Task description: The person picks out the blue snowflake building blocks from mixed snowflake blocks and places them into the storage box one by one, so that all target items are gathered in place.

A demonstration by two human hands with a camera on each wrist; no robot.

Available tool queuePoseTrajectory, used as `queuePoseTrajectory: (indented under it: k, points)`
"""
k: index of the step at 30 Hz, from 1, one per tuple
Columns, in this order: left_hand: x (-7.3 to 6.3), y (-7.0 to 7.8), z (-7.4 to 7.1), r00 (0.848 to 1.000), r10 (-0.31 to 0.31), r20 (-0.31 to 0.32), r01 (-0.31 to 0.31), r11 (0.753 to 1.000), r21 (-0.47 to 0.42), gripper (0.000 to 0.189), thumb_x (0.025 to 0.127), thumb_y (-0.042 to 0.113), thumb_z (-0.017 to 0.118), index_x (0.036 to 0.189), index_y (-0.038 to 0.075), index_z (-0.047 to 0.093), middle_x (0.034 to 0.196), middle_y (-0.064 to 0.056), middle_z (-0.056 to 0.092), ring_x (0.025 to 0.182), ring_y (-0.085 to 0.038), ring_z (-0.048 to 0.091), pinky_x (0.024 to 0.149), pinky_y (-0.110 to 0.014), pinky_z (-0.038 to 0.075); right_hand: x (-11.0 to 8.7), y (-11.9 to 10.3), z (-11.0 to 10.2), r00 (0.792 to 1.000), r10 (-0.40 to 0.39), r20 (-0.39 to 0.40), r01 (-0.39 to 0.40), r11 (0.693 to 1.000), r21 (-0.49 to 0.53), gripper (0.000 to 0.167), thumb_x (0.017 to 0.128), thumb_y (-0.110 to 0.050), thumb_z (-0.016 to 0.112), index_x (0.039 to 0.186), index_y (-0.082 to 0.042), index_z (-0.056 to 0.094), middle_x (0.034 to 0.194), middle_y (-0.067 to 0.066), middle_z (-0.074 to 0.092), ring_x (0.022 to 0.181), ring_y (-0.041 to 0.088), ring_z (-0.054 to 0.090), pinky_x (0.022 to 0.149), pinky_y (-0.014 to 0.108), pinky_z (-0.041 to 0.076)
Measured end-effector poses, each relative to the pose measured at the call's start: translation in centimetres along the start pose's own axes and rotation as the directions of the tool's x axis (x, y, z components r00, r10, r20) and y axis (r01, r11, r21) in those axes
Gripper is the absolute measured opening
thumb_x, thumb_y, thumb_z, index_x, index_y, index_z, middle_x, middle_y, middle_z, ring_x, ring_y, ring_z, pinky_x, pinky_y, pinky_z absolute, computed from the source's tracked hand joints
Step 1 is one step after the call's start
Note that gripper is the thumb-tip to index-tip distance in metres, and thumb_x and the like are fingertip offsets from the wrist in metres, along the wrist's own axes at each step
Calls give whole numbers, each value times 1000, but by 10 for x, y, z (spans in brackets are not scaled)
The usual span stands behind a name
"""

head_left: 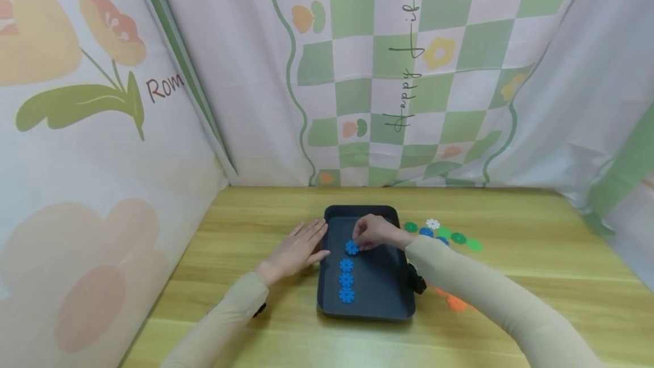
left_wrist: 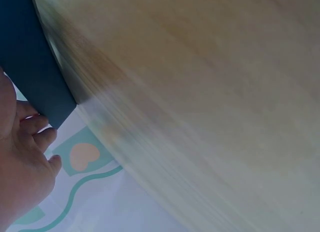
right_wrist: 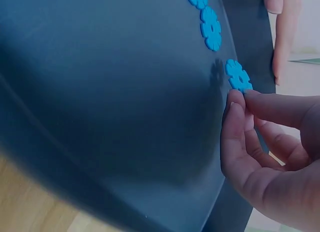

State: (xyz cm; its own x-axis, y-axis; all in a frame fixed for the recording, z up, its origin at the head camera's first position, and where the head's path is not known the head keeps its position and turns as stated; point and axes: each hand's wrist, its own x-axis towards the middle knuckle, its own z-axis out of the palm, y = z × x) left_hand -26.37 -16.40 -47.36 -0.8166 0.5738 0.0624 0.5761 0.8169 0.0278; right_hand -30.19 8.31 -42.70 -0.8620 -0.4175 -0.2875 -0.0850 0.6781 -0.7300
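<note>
My right hand pinches a blue snowflake-shaped plastic disc between thumb and fingertips, over the dark tray. In the right wrist view this disc is held by its edge, and a shadow falls on the tray floor beside it. Below it in the head view, three more blue discs lie in a column along the tray's left side. My left hand touches the tray's left rim with its fingers extended. The left wrist view catches these fingers against the dark tray side.
Right of the tray, green, white and blue discs lie scattered on the wooden table. Orange discs are partly hidden by the right sleeve. A patterned curtain hangs behind the table, and another cloth hangs at left.
</note>
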Motion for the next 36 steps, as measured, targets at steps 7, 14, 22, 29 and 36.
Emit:
queuePoseTrajectory:
  k: [7, 14, 22, 29, 36]
  points:
    - [0, 1, -1, 1000, 17, -22, -17, 1000, -20, 70, 104, 54, 37, 157, 8, 29, 165, -8, 26, 153, -24, 27, 125, -48, 23, 3, 0, 5, 1000, 15, 10, -15, 1000, -10, 6, 91, -7, 68, 92, -1, 70, 81, 10, 71, 71, 16, 70, 69, 32, 62]
    - [2, -1, 2, 998, 35, -46, -35, 999, 7, 70, 104, 54, 37, 156, 8, 30, 165, -9, 27, 152, -25, 29, 125, -48, 25, 6, -1, 9, 999, 42, 7, -42, 999, 11, 6, 90, -6, 69, 92, 0, 70, 80, 9, 72, 69, 15, 70, 68, 31, 62]
    - [3, -2, 3, 999, 24, -29, -25, 1000, -11, 71, 104, 54, 36, 157, 8, 28, 165, -8, 26, 153, -25, 28, 125, -48, 24, 9, -3, 13, 998, 58, 9, -58, 998, 8, 4, 91, -6, 69, 91, -2, 71, 81, 7, 71, 69, 13, 70, 67, 29, 61]
    - [3, -2, 3, 1000, 12, -20, -13, 1000, -16, 71, 104, 54, 36, 157, 8, 27, 165, -8, 25, 153, -25, 27, 126, -47, 22, 10, -3, 13, 998, 58, 8, -58, 998, -3, 4, 91, -6, 69, 91, -3, 71, 79, 6, 71, 69, 13, 70, 68, 29, 61]
    - [2, -3, 3, 1000, 11, -18, -12, 1000, -13, 70, 104, 54, 37, 157, 9, 28, 165, -8, 25, 153, -24, 27, 126, -47, 22, 12, -3, 15, 998, 66, 6, -66, 998, -12, 7, 92, -8, 68, 92, -3, 73, 79, 6, 71, 69, 13, 69, 68, 28, 61]
